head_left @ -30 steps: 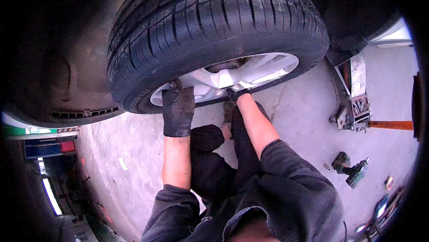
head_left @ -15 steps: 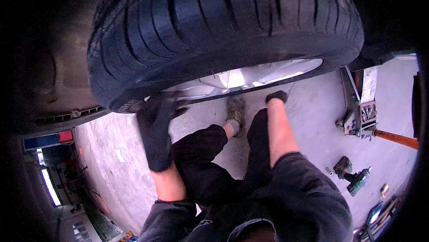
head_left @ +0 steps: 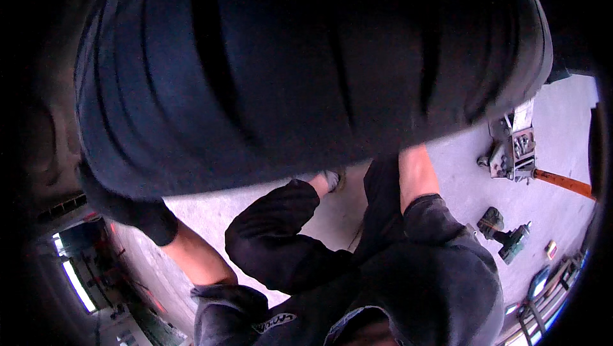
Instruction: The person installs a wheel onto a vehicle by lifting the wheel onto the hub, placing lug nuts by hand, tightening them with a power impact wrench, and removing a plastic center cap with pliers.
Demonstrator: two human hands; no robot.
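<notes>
A car wheel's black tyre (head_left: 274, 84) fills the upper middle, its grooved tread close to me; its rim is out of sight. My left hand (head_left: 121, 209), in a black glove, lies against the tyre's lower left side. Its fingers are lost in the dark along the sidewall, so their hold does not show. My right forearm (head_left: 418, 170) reaches up under the tyre's lower edge on the right. The tyre hides my right hand wholly.
Dark car bodywork (head_left: 48, 129) flanks the wheel at left. At right stand a floor jack (head_left: 504, 154) with an orange handle (head_left: 562, 184) and a small tray of metal parts (head_left: 524, 145). A cordless impact wrench (head_left: 507, 237) lies on the grey floor (head_left: 460, 148).
The tyre now looms larger and lower, covering the rim and my right hand. My left hand has moved left and outward along the tyre's side.
</notes>
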